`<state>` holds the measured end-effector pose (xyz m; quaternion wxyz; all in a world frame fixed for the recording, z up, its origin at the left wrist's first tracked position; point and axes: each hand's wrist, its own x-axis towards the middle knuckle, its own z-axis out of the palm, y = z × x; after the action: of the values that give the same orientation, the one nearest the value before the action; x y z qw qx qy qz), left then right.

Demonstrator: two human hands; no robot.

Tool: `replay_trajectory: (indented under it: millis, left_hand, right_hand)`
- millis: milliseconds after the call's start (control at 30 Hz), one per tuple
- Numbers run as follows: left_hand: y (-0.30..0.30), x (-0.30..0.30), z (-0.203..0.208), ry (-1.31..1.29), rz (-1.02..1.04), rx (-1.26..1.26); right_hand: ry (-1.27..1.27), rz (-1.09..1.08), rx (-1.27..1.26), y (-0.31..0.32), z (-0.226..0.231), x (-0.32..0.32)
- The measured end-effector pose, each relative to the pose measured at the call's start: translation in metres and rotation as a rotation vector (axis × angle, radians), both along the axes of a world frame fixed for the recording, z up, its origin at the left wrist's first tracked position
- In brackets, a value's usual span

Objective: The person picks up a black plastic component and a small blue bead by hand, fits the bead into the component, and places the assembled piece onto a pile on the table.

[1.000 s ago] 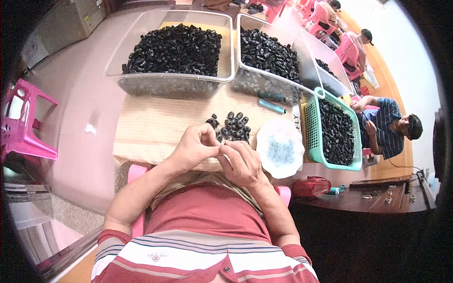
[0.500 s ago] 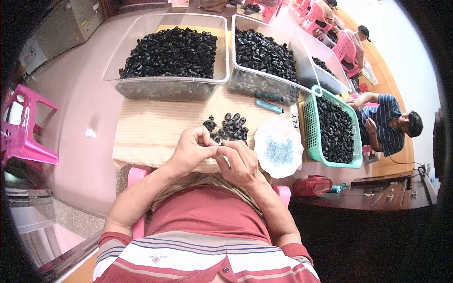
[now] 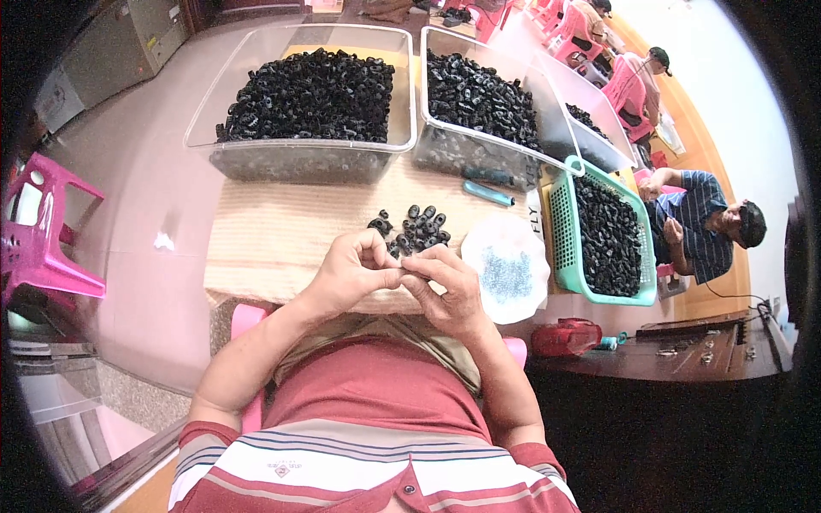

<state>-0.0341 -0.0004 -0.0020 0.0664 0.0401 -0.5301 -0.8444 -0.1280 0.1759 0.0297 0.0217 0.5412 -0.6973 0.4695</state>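
My left hand [image 3: 349, 272] and my right hand [image 3: 450, 292] meet fingertip to fingertip at the near edge of the cloth-covered table [image 3: 265, 239]. Both are closed in a pinch; what they hold between them is too small and covered to make out. Just beyond the fingers lies a loose pile of small black ring-shaped plastic parts [image 3: 419, 228]. Beside my right hand sits a white scalloped plate [image 3: 506, 229] with many tiny pale-blue pieces [image 3: 506, 272] spread on it.
Two clear plastic bins [image 3: 224, 103] [image 3: 560, 141] heaped with black parts stand at the far side. A turquoise tool [image 3: 489, 192] lies before them. On the right are a green basket [image 3: 562, 231] of black parts and a co-worker [image 3: 703, 218]. A pink stool [image 3: 51, 231] stands left.
My right hand has shifted slightly right and turned, its fingertips still at my left ones. My left hand stays nearly in place. The co-worker's hands have moved a little.
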Motion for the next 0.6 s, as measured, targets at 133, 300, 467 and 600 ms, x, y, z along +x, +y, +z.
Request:
replay_trajectory:
  millis: [133,300,467,600]
  left_hand:
    - [0.002,0.001,-0.005,-0.010,0.010,-0.130]
    - [0.003,0.002,-0.003,-0.035,0.035,-0.279]
    - [0.009,0.006,0.000,-0.010,0.111,-0.395]
    - [0.011,0.008,0.006,0.008,0.138,-0.429]
  right_hand:
    - [-0.287,0.011,0.019,0.001,-0.007,-0.003]
    - [-0.484,-0.017,0.119,0.005,-0.009,-0.005]
    - [-0.675,-0.064,0.150,0.006,-0.010,-0.002]
    - [-0.780,-0.061,0.074,0.006,-0.013,0.000]
